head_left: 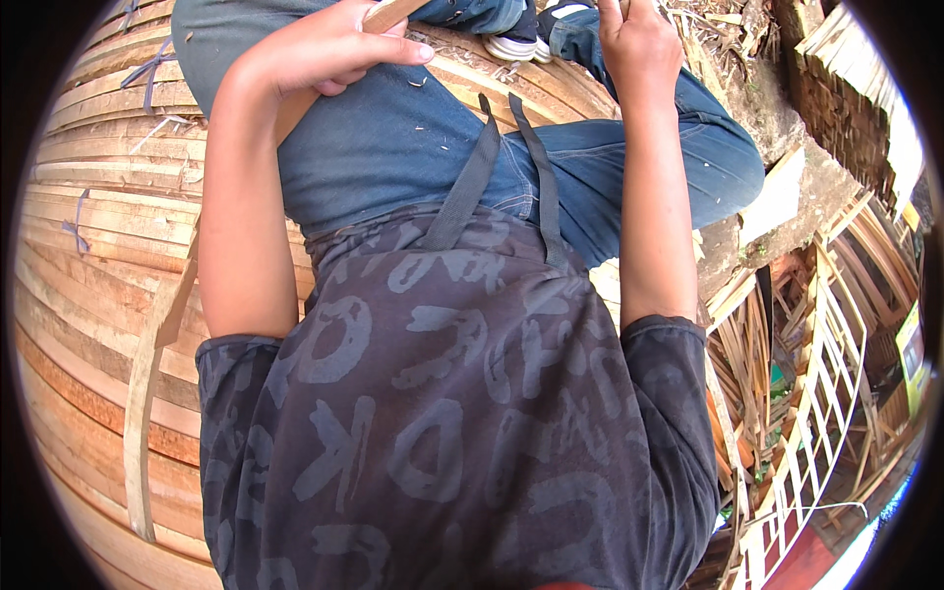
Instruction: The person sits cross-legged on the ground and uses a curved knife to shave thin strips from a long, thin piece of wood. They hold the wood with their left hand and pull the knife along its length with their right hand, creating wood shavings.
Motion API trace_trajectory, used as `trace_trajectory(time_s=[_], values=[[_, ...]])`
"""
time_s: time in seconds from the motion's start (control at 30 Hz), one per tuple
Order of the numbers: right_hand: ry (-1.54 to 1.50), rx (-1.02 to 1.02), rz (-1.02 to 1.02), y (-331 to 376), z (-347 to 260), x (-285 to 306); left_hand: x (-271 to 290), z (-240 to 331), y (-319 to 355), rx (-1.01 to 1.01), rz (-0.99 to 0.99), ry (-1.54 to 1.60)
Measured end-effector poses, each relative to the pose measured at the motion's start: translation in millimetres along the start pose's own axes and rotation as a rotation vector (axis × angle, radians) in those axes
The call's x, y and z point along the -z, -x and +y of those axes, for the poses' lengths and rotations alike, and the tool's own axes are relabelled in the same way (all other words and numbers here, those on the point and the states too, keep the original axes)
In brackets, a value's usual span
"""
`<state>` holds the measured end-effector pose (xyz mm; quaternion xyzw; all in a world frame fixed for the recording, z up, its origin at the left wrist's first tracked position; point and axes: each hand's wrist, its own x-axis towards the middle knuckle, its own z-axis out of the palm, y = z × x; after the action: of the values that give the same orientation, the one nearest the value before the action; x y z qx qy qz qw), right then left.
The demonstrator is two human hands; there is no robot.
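My left hand (339, 51), over my left thigh, is closed around a flat wooden strip (385, 14). One finger sticks out along my jeans. The strip comes out past the knuckles toward the top edge, and another length of it shows below the hand by my wrist. My right hand (641, 51), at the upper right above my other leg, is curled into a fist. Whatever it grips is mostly cut off by the picture's top edge, so its kind cannot be told.
I sit cross-legged on bundled wooden slats (113, 211) tied with purple string. A narrow loose strip (140, 433) lies across the slats on the left. Thin wood stacks (855, 88), a pale lattice frame (811, 433) and piled offcuts (747, 383) stand on the right. Another person's shoe (511, 45) is ahead.
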<state>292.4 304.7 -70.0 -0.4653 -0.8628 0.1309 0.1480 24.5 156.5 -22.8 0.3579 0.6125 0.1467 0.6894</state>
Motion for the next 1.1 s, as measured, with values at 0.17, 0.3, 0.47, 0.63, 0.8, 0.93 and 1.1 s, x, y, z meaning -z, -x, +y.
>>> trace_trajectory(time_s=[0.17, 0.3, 0.47, 0.63, 0.8, 0.93, 1.1], values=[[-0.036, 0.065, 0.060, 8.1, -14.0, -5.1, 1.8, 3.8, 1.0, 0.074, -0.041, 0.060], [-0.036, 0.060, -0.106, 14.0, -43.3, 9.4, -1.0, 6.8, 1.6, 0.039, -0.034, 0.147], [0.088, 0.004, -0.070, -5.7, -10.3, 13.4, -2.7, -2.3, 0.2, -0.016, -0.023, 0.035], [0.033, 0.155, 0.128, 3.5, -13.2, -1.1, 3.0, 2.6, -5.6, 0.049, -0.046, 0.021], [0.072, -0.022, -0.092, -3.5, -14.1, 7.3, -1.6, 0.1, 4.4, 0.033, -0.039, 0.105], [0.400, -0.265, 0.100, -8.9, 135.6, 7.0, 0.7, 3.5, -1.8, 0.064, -0.076, 0.032], [0.074, -0.416, -0.030, 15.1, 85.8, 45.7, 4.9, 3.2, -0.9, 0.025, -0.148, 0.223]])
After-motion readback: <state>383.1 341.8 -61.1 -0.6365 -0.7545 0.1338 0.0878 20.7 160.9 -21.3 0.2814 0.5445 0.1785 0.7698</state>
